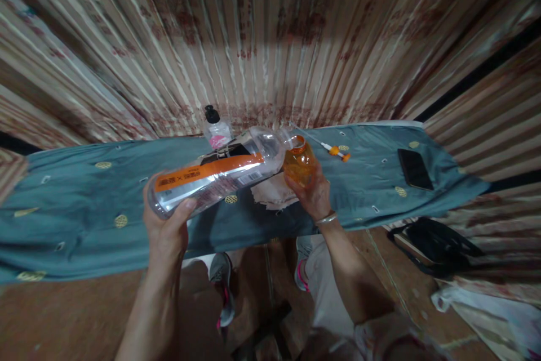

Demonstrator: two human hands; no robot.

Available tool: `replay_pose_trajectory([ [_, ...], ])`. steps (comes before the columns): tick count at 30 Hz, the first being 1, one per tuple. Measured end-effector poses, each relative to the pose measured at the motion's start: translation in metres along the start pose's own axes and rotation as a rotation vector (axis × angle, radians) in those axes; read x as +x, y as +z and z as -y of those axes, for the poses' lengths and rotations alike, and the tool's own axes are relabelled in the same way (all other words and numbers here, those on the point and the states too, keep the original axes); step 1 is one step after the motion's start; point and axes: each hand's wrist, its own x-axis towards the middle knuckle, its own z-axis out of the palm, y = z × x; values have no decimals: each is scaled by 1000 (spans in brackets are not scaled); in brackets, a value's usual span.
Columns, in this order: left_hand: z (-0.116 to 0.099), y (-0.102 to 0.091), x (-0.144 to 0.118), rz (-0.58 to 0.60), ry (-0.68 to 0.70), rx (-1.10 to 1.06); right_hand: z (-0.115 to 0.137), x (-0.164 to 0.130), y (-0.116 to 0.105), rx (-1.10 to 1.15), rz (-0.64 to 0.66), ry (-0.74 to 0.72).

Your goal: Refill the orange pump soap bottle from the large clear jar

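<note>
Right now I am pouring: my left hand (167, 226) grips the base of the big clear bottle (217, 175), fingers wrapped around it, and holds it tipped on its side so its mouth meets the open neck of the small orange bottle (299, 164). My right hand (313, 192) is closed around that small bottle from below, holding it upright just above the teal-covered board (84, 192). The two mouths look touching. As I judge it, the next move calls for a steady tilt and a firm right grip, or liquid could spill onto the folded cloth (273, 192) underneath.
</note>
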Motion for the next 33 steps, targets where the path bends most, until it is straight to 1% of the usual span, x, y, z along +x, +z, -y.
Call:
replay_pose_trajectory([
  [9, -1, 0, -1, 28, 10, 32, -2, -1, 0, -44, -16, -6],
  [13, 0, -1, -1, 31, 0, 21, -1, -1, 0, -54, -1, -7],
  [19, 1, -1, -2, 42, 11, 59, -1, -1, 1, -54, 7, -4],
  [23, 0, 0, -1, 29, -1, 24, 2, 0, 0, -39, 12, 16],
  [26, -1, 0, -1, 20, -14, -14, 4, 0, -1, -39, 5, 2],
  [33, 1, 0, -1, 14, -4, -35, -2, 0, 0, -29, 5, -34],
])
